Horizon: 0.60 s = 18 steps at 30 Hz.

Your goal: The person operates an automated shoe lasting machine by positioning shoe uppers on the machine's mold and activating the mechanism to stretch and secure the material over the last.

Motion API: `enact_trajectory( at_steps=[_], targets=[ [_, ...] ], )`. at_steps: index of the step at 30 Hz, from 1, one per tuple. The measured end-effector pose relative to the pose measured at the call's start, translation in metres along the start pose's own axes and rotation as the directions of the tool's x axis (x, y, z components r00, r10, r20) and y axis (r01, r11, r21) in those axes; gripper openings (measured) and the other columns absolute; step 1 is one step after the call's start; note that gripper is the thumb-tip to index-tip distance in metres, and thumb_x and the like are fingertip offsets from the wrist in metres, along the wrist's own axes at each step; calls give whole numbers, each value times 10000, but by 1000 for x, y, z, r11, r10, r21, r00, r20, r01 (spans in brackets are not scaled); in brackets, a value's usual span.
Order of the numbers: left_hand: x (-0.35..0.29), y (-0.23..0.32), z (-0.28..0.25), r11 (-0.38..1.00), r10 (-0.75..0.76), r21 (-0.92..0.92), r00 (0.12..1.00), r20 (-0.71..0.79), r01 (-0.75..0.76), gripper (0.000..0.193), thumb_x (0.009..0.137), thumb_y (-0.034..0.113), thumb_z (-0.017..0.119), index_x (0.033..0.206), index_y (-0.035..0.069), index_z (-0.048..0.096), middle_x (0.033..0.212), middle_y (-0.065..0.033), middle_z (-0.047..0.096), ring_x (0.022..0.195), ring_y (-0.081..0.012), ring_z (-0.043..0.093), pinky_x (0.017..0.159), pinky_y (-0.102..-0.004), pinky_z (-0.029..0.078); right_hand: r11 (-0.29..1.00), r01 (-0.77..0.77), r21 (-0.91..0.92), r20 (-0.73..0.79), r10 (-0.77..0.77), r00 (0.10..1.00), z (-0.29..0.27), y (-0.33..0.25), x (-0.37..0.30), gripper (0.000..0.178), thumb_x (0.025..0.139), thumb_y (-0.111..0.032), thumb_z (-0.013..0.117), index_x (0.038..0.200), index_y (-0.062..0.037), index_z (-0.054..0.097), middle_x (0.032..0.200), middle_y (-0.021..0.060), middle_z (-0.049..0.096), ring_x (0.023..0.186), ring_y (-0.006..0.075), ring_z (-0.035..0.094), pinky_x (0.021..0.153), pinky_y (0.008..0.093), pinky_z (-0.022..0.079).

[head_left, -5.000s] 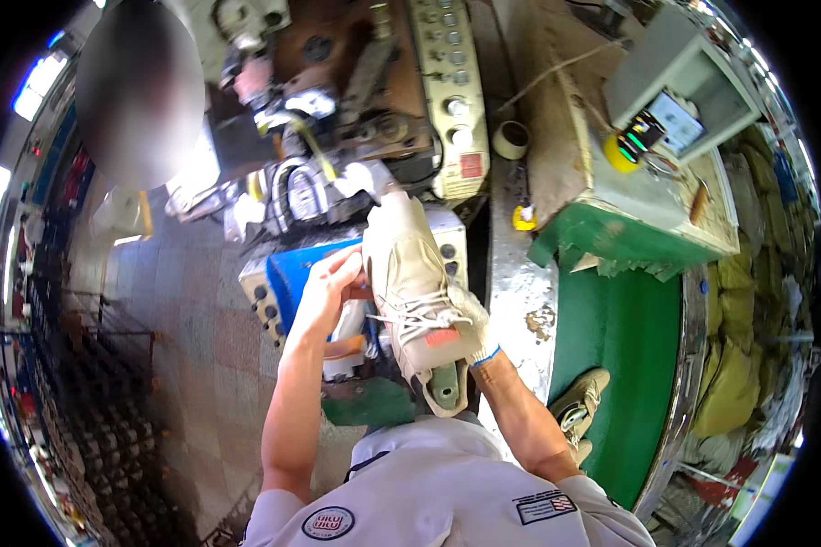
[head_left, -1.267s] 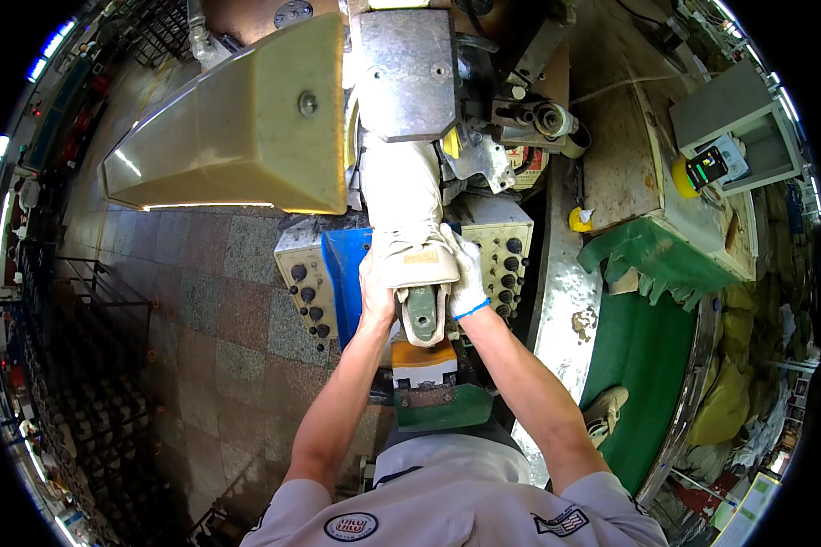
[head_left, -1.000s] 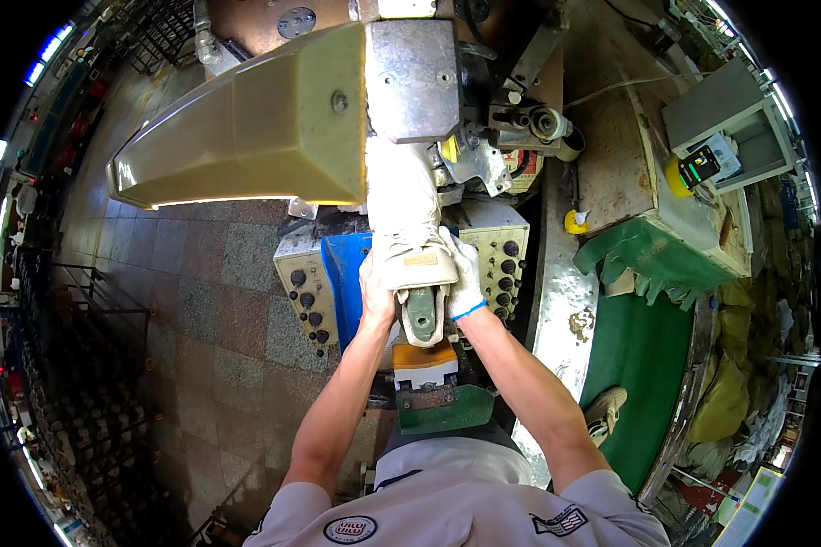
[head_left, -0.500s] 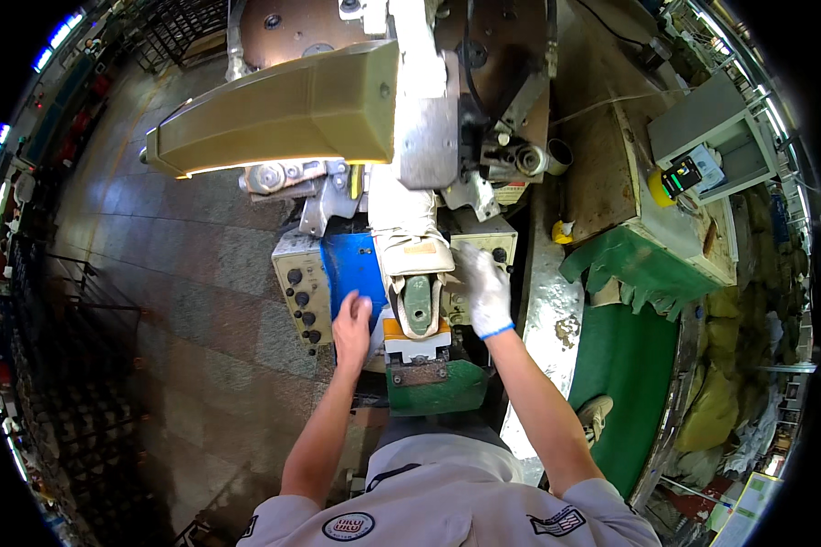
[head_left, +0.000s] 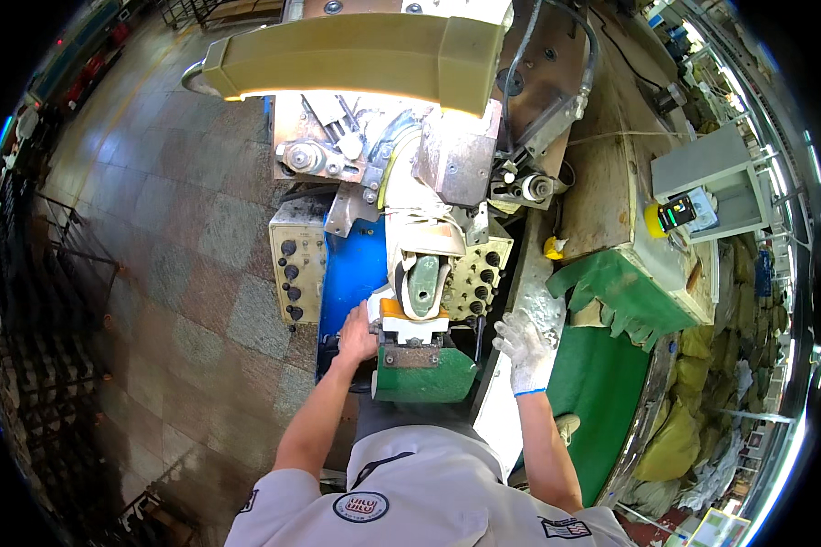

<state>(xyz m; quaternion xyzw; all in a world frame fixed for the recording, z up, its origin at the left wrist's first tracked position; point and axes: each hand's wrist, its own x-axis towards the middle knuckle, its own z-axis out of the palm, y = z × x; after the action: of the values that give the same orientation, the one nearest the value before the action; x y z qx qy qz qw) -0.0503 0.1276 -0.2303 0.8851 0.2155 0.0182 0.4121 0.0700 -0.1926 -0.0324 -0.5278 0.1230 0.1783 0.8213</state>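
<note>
A cream shoe upper (head_left: 427,239) sits on a green last (head_left: 423,284) in the machine, its heel end toward me. Under the heel is a support with an orange and white pad (head_left: 414,319). My bare left hand (head_left: 358,337) is at the left side of this support, next to a white piece; its fingertips are partly hidden, so a grip cannot be made out. Wearing a white glove with a blue cuff, my right hand (head_left: 526,354) is held apart from the shoe to the right, fingers spread and nothing in them.
A long olive lamp (head_left: 356,59) lights the metal machine head. Control boxes with black knobs (head_left: 296,264) flank the blue panel (head_left: 354,264). A green padded block (head_left: 424,376) is just before my waist. To the right stand a worn wooden bench (head_left: 611,182) and a grey open box (head_left: 713,178).
My right hand has moved away from the shoe, rightward and toward me. My left hand has come in against the support's side. The view has shifted, showing more of the machine head under the lamp.
</note>
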Motion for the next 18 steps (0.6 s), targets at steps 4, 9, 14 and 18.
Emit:
enact_trajectory(
  at_steps=[4,9,14,18],
  targets=[
    [6,0,-8,997,60,-50,998,19,-59,457,813,205,650,1180,-40,530,1099,-320,644,1030,-510,626,887,-571,507,1000,-6,29,77,4,997,6,-1,6,519,1042,-223,525,1445,89,430,1310,282,609,1097,397,677,816,457,603],
    [-11,22,-22,990,-136,28,989,-63,138,565,781,300,744,1198,-29,549,1104,-302,667,1007,-482,655,857,-548,530,999,-14,-44,84,17,996,2,-11,10,540,1018,-215,587,1445,81,441,1297,266,618,1089,380,684,815,443,596],
    [-68,77,-88,951,-308,-68,922,-233,300,772,643,310,916,1277,24,582,1112,-216,716,1035,-408,688,890,-479,548,1000,-19,-21,126,21,992,10,-34,3,524,1027,-207,564,1446,81,438,1283,260,631,1085,374,687,823,442,600],
    [-115,142,-165,934,-354,-178,870,-343,310,765,636,199,925,1309,50,593,1121,-195,726,1051,-358,703,904,-430,548,992,31,-120,274,4,962,50,-55,-20,499,1040,-193,520,1441,92,440,1291,251,636,1107,332,688,852,394,602]
  ],
)
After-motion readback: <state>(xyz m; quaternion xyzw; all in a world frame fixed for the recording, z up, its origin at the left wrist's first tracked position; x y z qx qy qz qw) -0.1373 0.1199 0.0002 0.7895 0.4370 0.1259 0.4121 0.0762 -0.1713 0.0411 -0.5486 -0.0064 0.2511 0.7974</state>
